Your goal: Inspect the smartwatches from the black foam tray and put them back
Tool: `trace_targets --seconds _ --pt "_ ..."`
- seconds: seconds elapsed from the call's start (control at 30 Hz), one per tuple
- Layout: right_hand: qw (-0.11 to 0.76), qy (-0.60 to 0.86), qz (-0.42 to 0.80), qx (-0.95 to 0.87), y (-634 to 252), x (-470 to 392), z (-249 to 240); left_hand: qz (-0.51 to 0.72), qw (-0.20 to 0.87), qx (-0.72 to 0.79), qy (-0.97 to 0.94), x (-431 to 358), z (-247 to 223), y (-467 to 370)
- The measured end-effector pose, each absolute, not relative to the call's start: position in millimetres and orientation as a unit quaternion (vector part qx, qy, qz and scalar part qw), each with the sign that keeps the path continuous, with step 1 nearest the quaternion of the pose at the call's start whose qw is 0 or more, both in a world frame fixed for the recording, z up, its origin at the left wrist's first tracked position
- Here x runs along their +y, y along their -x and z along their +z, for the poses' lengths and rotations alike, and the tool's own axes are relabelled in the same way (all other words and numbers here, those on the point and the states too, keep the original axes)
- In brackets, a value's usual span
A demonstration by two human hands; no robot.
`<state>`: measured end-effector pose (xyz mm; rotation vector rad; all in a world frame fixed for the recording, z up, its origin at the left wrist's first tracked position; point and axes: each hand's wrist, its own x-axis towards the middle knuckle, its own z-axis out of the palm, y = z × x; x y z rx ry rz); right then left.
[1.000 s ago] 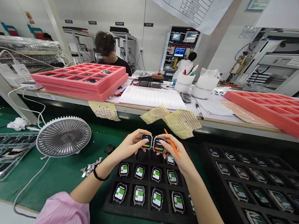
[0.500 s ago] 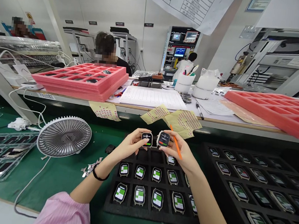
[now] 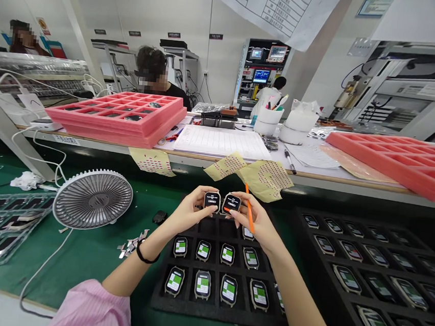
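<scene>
My left hand (image 3: 193, 209) is closed around a smartwatch (image 3: 212, 200) with a lit dark screen, the thumb at its lower edge. Beside it, my right hand (image 3: 252, 217) grips a second smartwatch (image 3: 231, 203), tilted slightly, its screen showing a red-orange area near the thumb. An orange stick-like tool (image 3: 250, 212), perhaps a pen, is also tucked in my right hand's fingers. Both hands are above the far side of a black foam tray (image 3: 222, 312). Several watches with green and white screens lie in its compartments, such as one watch (image 3: 229, 290) in the near row.
Left stands a round grey fan (image 3: 94, 200) with a cable; a clear tray (image 3: 3, 229) lies beyond it. Another black tray (image 3: 323, 296) of watches is at right. Pink foam trays (image 3: 115, 127) and papers (image 3: 221, 142) occupy the shelf. Other people sit farther back.
The right-hand watch has shifted slightly left and tilted, nearer the left-hand watch. The green area on the left watch's screen no longer shows. The orange tool has swung a little more upright.
</scene>
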<state>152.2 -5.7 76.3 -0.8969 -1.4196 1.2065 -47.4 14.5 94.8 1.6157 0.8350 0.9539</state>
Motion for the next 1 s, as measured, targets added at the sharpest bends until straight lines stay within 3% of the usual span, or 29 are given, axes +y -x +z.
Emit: trace_targets --seconds 1.0 --pt "0.472 0.391 0.507 -0.606 -158.1 -4.4 75.9 0.388 0.537 0.365 -0.654 13.3 100.7 45.4"
